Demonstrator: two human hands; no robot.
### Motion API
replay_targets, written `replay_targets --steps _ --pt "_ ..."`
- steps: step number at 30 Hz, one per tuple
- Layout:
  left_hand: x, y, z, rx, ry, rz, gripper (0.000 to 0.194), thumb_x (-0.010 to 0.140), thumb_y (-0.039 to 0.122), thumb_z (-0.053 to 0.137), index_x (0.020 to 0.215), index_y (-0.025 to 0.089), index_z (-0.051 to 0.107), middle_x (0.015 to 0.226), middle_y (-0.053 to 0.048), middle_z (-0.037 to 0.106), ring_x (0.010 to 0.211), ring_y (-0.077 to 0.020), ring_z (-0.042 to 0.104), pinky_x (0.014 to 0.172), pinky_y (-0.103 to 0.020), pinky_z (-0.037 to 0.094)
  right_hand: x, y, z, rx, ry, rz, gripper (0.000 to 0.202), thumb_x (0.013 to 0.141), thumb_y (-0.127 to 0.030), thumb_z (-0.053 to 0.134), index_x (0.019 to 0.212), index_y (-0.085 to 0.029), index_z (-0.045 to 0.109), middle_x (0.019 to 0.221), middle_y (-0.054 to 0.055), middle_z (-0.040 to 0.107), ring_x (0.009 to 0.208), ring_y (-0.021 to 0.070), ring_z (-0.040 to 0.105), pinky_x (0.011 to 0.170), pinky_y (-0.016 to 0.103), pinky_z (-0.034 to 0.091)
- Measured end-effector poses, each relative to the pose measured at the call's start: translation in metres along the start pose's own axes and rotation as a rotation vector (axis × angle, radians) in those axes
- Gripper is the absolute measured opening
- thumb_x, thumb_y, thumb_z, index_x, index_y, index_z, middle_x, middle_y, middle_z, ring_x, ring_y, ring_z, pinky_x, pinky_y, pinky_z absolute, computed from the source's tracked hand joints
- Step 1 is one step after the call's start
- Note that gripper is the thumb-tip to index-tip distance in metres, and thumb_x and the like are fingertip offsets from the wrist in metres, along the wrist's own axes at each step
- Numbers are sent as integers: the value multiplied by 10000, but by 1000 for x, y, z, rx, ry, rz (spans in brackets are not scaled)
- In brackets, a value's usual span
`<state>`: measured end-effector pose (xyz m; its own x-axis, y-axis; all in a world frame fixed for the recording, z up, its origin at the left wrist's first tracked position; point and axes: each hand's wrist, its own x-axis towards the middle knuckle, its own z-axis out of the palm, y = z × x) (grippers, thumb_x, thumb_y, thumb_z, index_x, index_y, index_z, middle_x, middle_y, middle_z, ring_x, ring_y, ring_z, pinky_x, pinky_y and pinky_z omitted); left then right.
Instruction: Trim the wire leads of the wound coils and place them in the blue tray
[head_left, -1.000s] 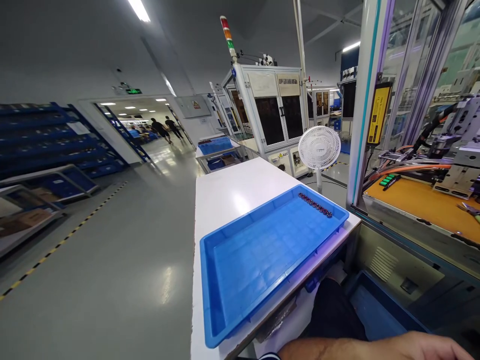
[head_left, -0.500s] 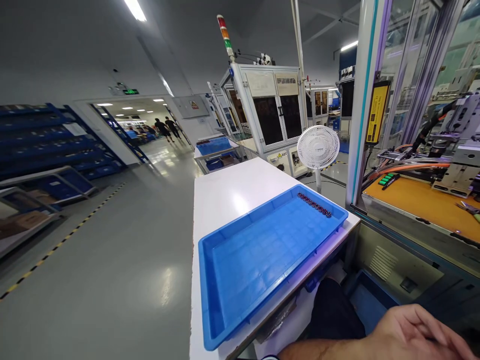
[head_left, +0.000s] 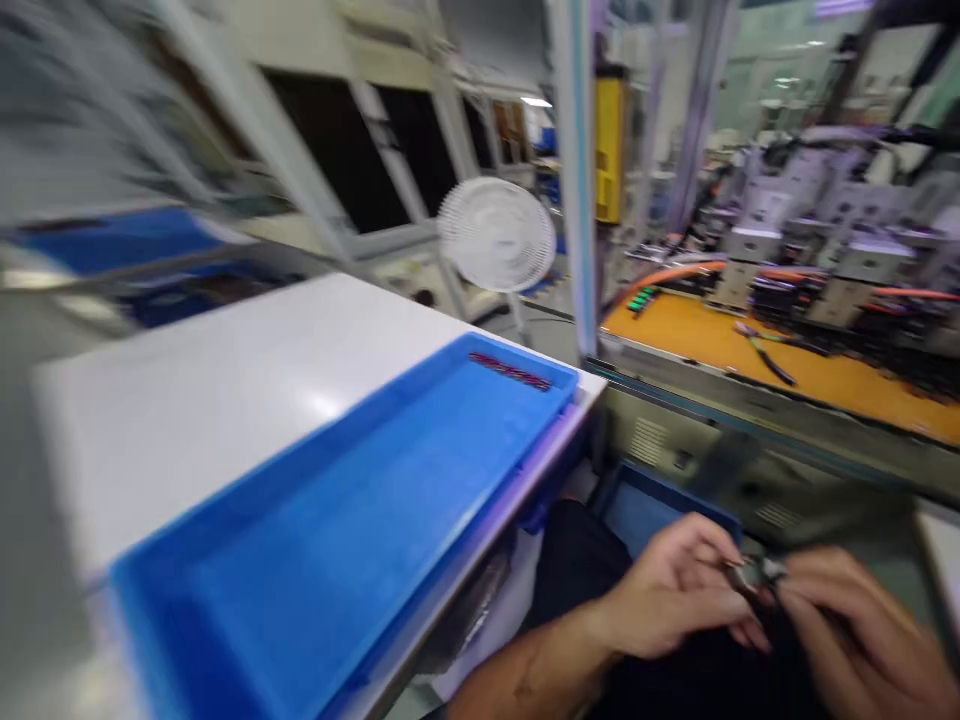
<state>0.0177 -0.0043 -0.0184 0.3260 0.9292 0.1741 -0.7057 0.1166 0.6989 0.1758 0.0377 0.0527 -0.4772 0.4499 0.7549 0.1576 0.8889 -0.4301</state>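
Near the bottom right, my left hand (head_left: 679,590) and my right hand (head_left: 851,610) meet over my lap. Their fingers are closed around small dark and shiny parts (head_left: 750,580), too blurred to identify. The thumb and fingers of my left hand pinch from the left side, and my right hand grips from the right. To the left, a large blue tray (head_left: 360,510) lies on a white table (head_left: 225,370). A row of small dark red parts (head_left: 510,371) sits at the tray's far end.
A white fan (head_left: 496,235) stands behind the table. At the right is a machine with an orange work surface (head_left: 690,325), where pliers (head_left: 765,355) lie. A blue bin (head_left: 645,505) sits low beyond my hands.
The view has swung right and down, so the tray and table appear further left. Both hands now show, with small parts between them; earlier only one hand was clearly visible at the bottom right.
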Motion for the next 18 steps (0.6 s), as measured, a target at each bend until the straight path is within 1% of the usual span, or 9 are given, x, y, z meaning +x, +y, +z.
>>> replay_targets --steps 1,2,3,4,7,10,13,16,18 --pt "-3 12 7 22 43 57 332 728 264 810 912 179 546 920 -32 672 701 -128 705 647 -235 533 0 -3 -3 -39 -36 34 132 898 -84 579 935 -194 641 774 38 652 655 141 633 572 234 523" --pt "-4 21 10 56 83 113 284 722 195 808 843 167 552 1014 -34 648 742 -111 701 698 -232 535 1 -6 -4 -49 -53 61 142 893 -62 555 918 -184 623 746 34 636 631 135 615 559 237 508" --pt "-3 28 12 100 108 163 254 726 171 800 789 158 554 1030 -31 630 754 -103 690 732 -241 539 3 -6 -4 -43 -53 87 147 888 -48 535 899 -176 607 725 31 619 618 130 596 556 238 495" --pt "-2 31 13 147 129 212 262 711 157 808 747 154 549 1023 -27 627 743 -97 677 728 -236 540 5 -6 -2 -29 -36 108 145 884 -43 526 882 -170 595 712 28 606 607 124 579 548 235 480" --pt "1 30 15 311 233 332 280 693 118 813 689 163 537 925 -13 663 772 -107 666 725 -216 549 6 -4 4 18 47 176 119 877 -57 533 853 -161 586 713 24 587 603 111 547 545 223 456" --pt "3 24 15 439 303 422 239 699 107 805 778 189 595 863 -8 687 818 -144 704 762 -252 588 2 -9 11 98 126 315 102 869 -74 566 832 -164 596 734 14 585 626 100 541 567 208 449" --pt "5 22 10 529 293 470 230 713 130 799 885 196 662 896 -30 687 836 -188 740 782 -311 618 -2 -14 15 321 139 554 109 871 -116 593 775 -168 601 715 -5 567 610 85 515 561 198 431" --pt "6 23 2 560 276 439 185 729 148 790 875 197 689 1020 -61 697 854 -215 755 791 -341 626 -3 -14 16 684 43 814 167 864 -204 627 710 -158 581 671 -19 534 548 71 482 518 192 415" --pt "5 23 -2 538 264 407 161 738 154 786 858 200 688 1054 -66 704 865 -224 757 792 -351 628 -4 -11 17 861 -23 955 221 844 -266 665 687 -151 563 634 -22 532 524 71 485 511 195 426"
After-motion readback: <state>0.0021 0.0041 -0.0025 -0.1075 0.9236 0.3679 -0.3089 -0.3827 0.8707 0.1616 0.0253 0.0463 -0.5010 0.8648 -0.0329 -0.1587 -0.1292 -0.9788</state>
